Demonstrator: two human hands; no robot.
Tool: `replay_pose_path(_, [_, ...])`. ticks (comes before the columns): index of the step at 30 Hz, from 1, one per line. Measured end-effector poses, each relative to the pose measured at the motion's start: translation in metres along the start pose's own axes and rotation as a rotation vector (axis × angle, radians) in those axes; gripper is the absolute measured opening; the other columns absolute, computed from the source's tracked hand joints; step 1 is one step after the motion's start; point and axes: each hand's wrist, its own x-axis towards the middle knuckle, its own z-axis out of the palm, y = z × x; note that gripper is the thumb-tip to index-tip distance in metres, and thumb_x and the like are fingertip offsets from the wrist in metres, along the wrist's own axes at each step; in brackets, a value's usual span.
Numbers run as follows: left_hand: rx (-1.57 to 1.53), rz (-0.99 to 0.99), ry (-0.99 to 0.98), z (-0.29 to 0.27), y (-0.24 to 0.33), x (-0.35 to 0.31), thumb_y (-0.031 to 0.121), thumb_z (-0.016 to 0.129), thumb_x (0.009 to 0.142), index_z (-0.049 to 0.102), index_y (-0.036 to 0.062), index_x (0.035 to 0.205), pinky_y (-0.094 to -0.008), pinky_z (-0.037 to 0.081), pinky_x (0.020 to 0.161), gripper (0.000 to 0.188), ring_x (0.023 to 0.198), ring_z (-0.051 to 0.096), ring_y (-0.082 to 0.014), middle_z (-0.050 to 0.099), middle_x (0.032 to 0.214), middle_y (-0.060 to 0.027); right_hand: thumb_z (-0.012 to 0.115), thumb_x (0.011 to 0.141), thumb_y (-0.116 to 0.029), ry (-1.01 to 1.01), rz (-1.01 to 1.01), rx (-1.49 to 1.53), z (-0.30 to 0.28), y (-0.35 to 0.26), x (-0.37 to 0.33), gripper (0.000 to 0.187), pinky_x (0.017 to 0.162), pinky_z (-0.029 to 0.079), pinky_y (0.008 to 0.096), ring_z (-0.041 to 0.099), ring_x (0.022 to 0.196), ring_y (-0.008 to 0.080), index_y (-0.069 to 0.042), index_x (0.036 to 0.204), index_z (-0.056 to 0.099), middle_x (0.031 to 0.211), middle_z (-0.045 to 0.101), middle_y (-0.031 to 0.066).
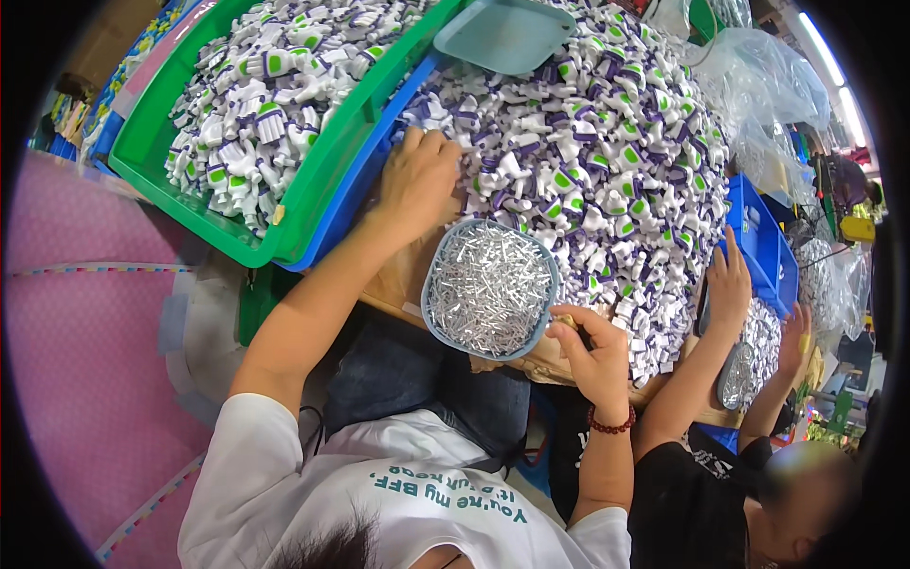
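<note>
A pile of small white plastic figure parts (569, 180) with purple and green patches covers the table. My left hand (420, 180) reaches to the pile's left edge beside the blue crate, its fingers curled down; what they hold is hidden. In front of me a rounded grey-blue tray (428, 313) is full of short silvery metal pins (488, 284). At the tray's right edge is my right hand (595, 358), with thumb and index finger bent close together. Something small and yellowish shows at these fingertips, too small to name. A red bead bracelet (611, 422) circles that wrist.
At the left, a green crate (275, 242) of similar white parts rests on a blue crate (327, 223). An empty-looking grey tray (502, 36) lies atop the pile. A co-worker's hands (728, 284) are close on the right, near a blue bin (758, 242) and clear plastic bags (758, 81).
</note>
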Motion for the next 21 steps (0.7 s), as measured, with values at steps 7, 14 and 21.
replay_pose_path(7, [-0.13, -0.022, 0.043, -0.009, 0.004, -0.001, 0.001, 0.061, 0.076, 0.056, 0.006, 0.099, -0.0378, 0.044, 0.074, 0.024, 0.082, 0.052, -0.0302, 0.057, 0.092, -0.011, 0.067, 0.076, -0.003, 0.048, -0.204, -0.224, 0.01, 0.0, 0.002, 0.015, 0.058, 0.045, 0.0296, 0.059, 0.066, 0.0221, -0.003, 0.091, 0.065, 0.08, 0.065, 0.0097])
replay_pose_path(14, [-1.857, -0.643, -0.228, -0.057, 0.015, -0.029, 0.004, 0.048, 0.092, 0.041, 0.0064, 0.133, -0.0216, 0.048, 0.066, 0.042, 0.079, 0.056, -0.008, 0.054, 0.091, -0.0025, 0.063, 0.068, 0.002, 0.015, -0.421, -0.597, 0.021, -0.006, 0.006, 0.023, 0.06, 0.046, 0.0338, 0.057, 0.071, 0.0239, -0.008, 0.088, 0.063, 0.082, 0.057, 0.0058])
replay_pose_path(21, [-2.081, -0.665, -0.444, -0.075, 0.04, -0.072, -0.004, 0.055, 0.086, 0.047, 0.0085, 0.116, -0.0276, 0.054, 0.075, 0.033, 0.089, 0.063, -0.0186, 0.058, 0.096, -0.0072, 0.066, 0.061, 0.0, -0.074, -0.529, -0.675, 0.02, 0.001, 0.014, 0.028, 0.059, 0.045, 0.0332, 0.056, 0.071, 0.0222, -0.01, 0.086, 0.062, 0.084, 0.055, 0.0041])
